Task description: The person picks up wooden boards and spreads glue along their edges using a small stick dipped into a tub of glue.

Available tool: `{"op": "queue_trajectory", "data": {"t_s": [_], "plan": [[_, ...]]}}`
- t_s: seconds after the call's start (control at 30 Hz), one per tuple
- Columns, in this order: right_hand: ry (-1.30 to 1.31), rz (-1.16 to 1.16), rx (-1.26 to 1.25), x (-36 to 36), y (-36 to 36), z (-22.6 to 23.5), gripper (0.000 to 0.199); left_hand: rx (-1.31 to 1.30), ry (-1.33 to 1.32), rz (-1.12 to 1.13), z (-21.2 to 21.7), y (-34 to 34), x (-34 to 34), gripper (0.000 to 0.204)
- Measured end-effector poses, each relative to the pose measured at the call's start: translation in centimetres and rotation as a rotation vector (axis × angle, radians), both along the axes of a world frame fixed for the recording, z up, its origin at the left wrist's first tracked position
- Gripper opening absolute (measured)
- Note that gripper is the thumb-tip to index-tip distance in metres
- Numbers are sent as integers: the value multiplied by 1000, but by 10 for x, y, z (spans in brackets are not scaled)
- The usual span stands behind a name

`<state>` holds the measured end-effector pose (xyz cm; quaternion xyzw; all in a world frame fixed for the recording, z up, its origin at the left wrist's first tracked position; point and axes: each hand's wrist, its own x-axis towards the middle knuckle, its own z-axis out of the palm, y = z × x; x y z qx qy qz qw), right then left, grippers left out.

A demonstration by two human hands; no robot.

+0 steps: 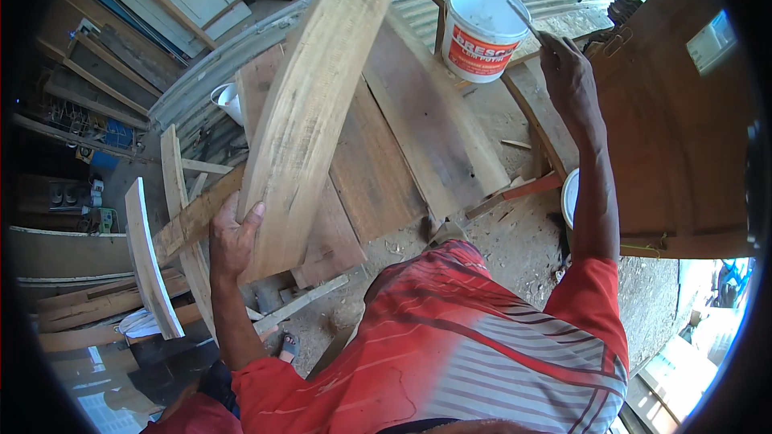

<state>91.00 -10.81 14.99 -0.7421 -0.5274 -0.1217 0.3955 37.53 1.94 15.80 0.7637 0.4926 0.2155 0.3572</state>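
Note:
My left hand (233,237) is closed on the near end of a long pale wooden board (314,112), thumb on its upper face. The board is raised at a slant above several brown planks (374,169). My right hand (569,72) is closed on a thin, stick-like tool (524,20), which points to the rim of a white plastic bucket (482,72) with a red-orange label. The tool's far end is at the bucket's mouth, and its kind is too small to tell. Inside the bucket the surface looks whitish.
A wooden bench (540,116) stands under the bucket, and a large brown panel (675,128) is at the right. Narrow wooden strips (149,261) stand at the left. A small white pail (229,102) sits beyond the planks. Another person's maroon sleeve (197,414) shows at lower left.

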Motion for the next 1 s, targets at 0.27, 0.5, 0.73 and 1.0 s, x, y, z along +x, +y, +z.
{"op": "queue_trajectory", "data": {"t_s": [0.27, 0.5, 0.73, 1.0], "plan": [[-93, 126, -924, 106, 147, 2, 24, 9, 259, -146, 18, 30, 63, 35], [-331, 304, -955, 133, 214, -74, 17, 44, 374, 11, 0, 43, 55, 40], [-182, 438, -1201, 126, 212, -70, 15, -34, 377, 295, 1, 24, 23, 49], [-321, 476, -893, 135, 217, -91, 18, 140, -333, 507, -156, -33, -106, 73]]}}
